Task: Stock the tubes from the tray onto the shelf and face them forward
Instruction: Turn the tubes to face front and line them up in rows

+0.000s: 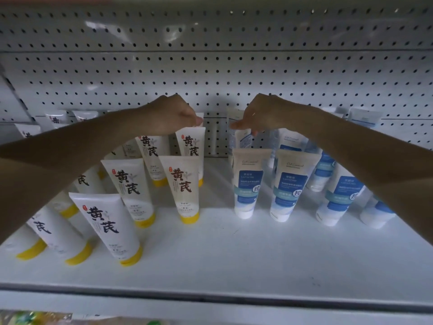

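As both stand upright on the white shelf [222,249], the yellow-capped white plastic tube [191,146] is pinched at its crimp by the left hand [173,114], the blue-labelled tube [243,140] by the right hand [262,113]; both are judged light and squashy.

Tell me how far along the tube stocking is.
Done: yellow-capped tubes and blue-label tubes stand cap-down on the shelf, labels forward. In hand: the left hand pinches a back yellow tube, the right hand a back blue tube. Left: the far-left tubes look tilted; the tray is out of view, so remaining stock is unknown.
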